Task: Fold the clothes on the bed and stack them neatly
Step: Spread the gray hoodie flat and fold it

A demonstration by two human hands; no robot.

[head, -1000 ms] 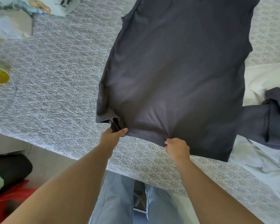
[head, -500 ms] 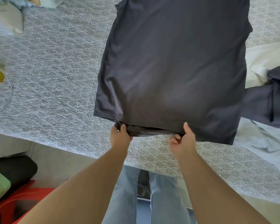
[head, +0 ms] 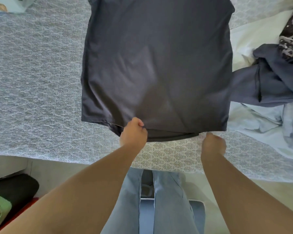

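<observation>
Left hand (head: 133, 130) pinches the dark shirt's (head: 156, 65) hem; right hand (head: 213, 146) hovers blurred, grip unclear. Best to tug both corners evenly, flattening it on the bed (head: 34, 85).

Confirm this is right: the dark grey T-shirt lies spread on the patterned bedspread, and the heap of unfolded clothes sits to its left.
Not quite. The head view shows the dark grey T-shirt spread on the patterned bedspread, but the heap of unfolded clothes sits to its right, not its left.
</observation>
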